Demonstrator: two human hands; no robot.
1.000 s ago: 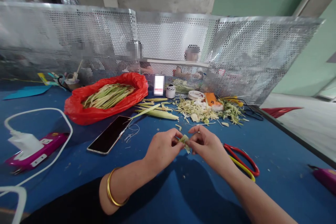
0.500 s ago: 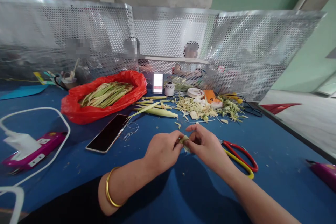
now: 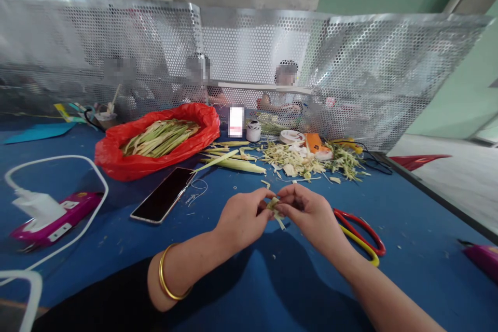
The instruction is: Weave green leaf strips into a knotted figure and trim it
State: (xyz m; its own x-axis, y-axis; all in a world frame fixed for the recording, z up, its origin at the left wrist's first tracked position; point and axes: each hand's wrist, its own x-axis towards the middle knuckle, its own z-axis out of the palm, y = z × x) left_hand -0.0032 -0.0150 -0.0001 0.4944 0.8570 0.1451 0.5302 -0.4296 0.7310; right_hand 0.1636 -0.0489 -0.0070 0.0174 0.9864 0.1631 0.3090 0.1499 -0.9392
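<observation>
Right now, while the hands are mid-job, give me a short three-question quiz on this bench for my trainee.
1. True or false: the left hand and the right hand pinch the leaf piece together.
2. What lies on the blue table just right of the right hand? A scissors, B hammer, C plate.
3. Fill in: the red bag holds pale green ____.
Key: 1 true. 2 A, the scissors. 3 strips.

Small pale-green leaf piece [image 3: 274,207] pinched above the blue table
</observation>
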